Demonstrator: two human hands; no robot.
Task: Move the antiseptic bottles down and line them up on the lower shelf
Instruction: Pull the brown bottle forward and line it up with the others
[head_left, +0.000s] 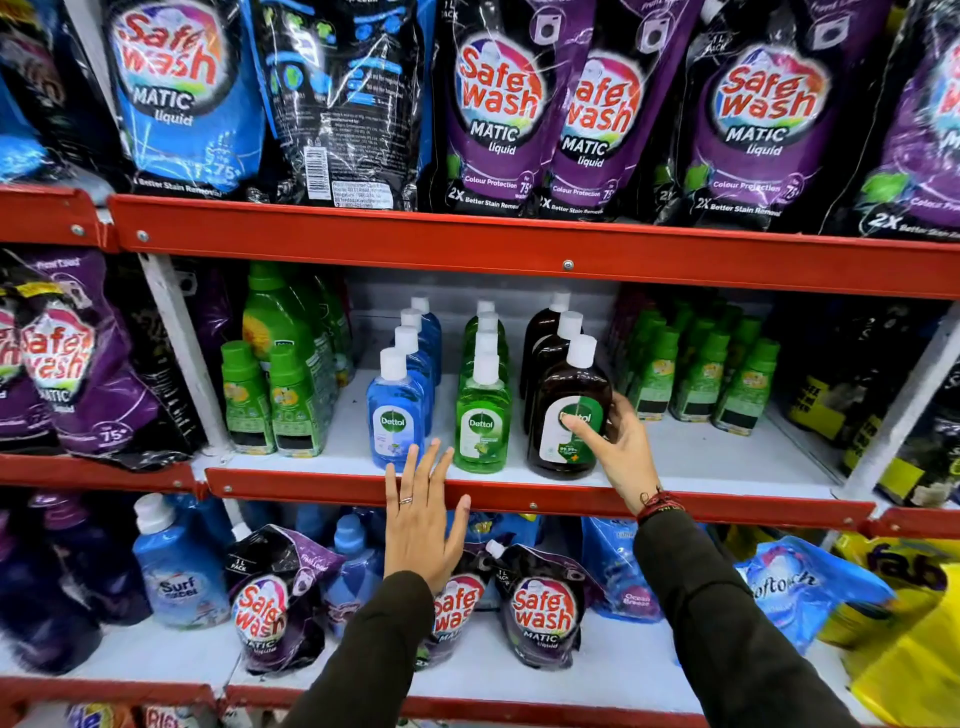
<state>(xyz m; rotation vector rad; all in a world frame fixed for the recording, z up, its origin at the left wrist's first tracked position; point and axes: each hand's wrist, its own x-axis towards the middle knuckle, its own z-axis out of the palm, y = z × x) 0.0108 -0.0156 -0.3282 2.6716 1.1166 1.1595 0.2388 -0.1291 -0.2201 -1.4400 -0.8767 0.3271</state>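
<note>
On the middle shelf (701, 457) three files of antiseptic bottles run front to back: a blue row fronted by the blue bottle (396, 415), a green row fronted by the green bottle (482, 421), and a brown row fronted by the brown bottle (569, 415). The right hand (621, 447) has its grip around the brown bottle, thumb across the label and fingers wrapped behind its right side; the bottle stands upright on the shelf, near the red front lip (519, 493). The left hand (423, 519) is released, fingers spread flat, hovering in front of the lip between the blue and green front bottles and holding nothing.

The lower shelf (156, 654) looks crowded with Safewash pouches (540, 608) and a Surf bottle (179, 566), so the main risk appears to be a lack of clear standing room: a bottle set among soft pouches could lean or tip. A one-handed pull over the lip might also catch the base, and the drawn bottle could knock the one close behind it.
</note>
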